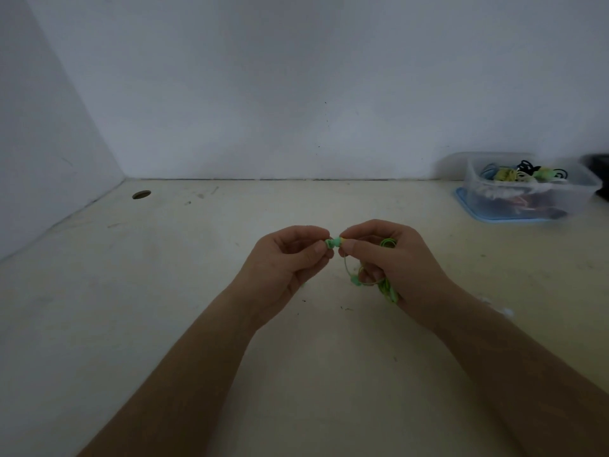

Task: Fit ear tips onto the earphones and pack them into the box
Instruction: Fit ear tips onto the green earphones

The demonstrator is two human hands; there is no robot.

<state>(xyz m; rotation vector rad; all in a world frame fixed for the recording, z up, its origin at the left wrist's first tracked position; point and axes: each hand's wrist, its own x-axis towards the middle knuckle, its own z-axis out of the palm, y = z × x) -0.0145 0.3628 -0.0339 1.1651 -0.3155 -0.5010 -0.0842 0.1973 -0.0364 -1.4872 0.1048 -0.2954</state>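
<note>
Both hands meet above the middle of the pale table. My left hand pinches a small green ear tip between thumb and forefinger. My right hand pinches a green earbud against that tip and also holds the coiled green earphone cable in its palm. The second earbud dangles on a loop of cable below the right fingers. Whether the tip is seated on the earbud I cannot tell. The clear plastic box stands at the back right, apart from both hands.
The box rests on a blue lid and holds several coiled earphones in green, yellow and black. A dark object sits at the right edge behind it. A round cable hole lies at the back left. White walls close the back and left.
</note>
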